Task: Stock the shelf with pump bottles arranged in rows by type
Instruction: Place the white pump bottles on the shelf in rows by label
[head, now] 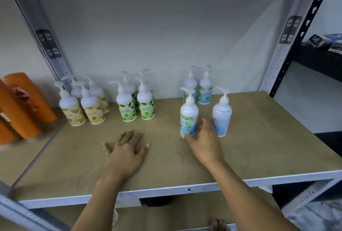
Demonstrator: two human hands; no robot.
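On the brown shelf board stand white pump bottles in three groups: several with yellow labels at the left, several with green labels in the middle, and two with blue labels at the back right. Two more blue-label bottles stand nearer the front. My right hand is at the base of the left one, thumb at its foot and fingers curled round its right side. The other bottle stands just to the right, its back label facing me. My left hand lies flat on the board, fingers spread.
Orange bottles fill the neighbouring bay at the left. Grey metal uprights frame the shelf on both sides; its white front rail runs below my forearms. A dark shelf at the far right holds packets. A lower board lies underneath.
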